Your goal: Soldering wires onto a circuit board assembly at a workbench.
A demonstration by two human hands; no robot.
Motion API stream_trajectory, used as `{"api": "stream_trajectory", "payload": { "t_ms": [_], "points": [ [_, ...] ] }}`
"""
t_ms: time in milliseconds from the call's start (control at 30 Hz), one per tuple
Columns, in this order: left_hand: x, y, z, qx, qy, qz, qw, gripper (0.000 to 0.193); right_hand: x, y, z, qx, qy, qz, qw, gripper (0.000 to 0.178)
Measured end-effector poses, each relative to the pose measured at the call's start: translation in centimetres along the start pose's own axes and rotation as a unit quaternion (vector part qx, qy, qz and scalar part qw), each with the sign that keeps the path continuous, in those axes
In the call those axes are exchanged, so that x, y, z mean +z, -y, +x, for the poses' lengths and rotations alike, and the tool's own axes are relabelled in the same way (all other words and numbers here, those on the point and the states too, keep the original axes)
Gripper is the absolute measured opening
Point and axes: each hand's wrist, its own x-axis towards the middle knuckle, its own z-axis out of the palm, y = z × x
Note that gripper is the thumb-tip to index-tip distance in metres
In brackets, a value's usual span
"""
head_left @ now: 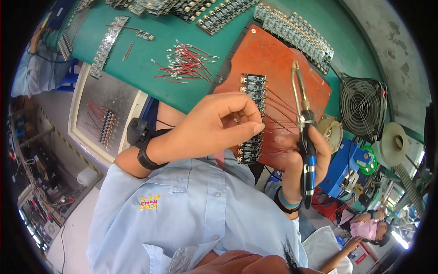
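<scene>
the strip of small circuit boards lies on the orange board, its long side running from near to far, with red wires fanning off its right edge toward the right hand. the left hand reaches over the strip from the left, thumb and forefinger tips brought together at its right edge; whether they pinch a wire end between them i cannot tell. the right hand is closed around the black and blue handle of the soldering iron, whose metal end points to the far side, well apart from the strip.

the strip looks light and stiff, and probably snaps or bends badly if flexed along its length, so it is best held by its bare long edges or ends, clear of the small parts. the wires seem thin, soft and a little springy; a pinch close to the end should steady them best, and a sideways tug could strain the joints. the iron is likely hot at its metal end, so the handle is the only safe hold. more loose wires lie heaped on the green tabletop, to the far left of the strip.
</scene>
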Motion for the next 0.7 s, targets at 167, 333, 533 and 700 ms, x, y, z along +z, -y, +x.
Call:
{"api": "stream_trajectory", "payload": {
  "t_ms": [167,333,533,700],
  "points": [
    [0.8,-0.2,-0.2,0.022,0.017,0.058,0.998,0.008,1.4,0.6,0.6,0.111,-0.024,0.046,0.992,0.054],
    [1.3,0.2,-0.1,0.017,0.016,0.051,0.998,0.008,1.3,0.1,0.6,0.080,-0.011,0.029,0.996,0.054],
    [1.9,1.1,-0.1,0.020,-0.005,-0.012,1.000,0.006,1.8,-0.1,0.5,0.062,-0.033,0.024,0.997,0.055],
    [1.7,1.2,-0.1,0.018,-0.004,-0.028,0.999,0.006,1.8,-0.6,0.5,0.027,-0.029,-0.001,0.999,0.054]
  ]
}}
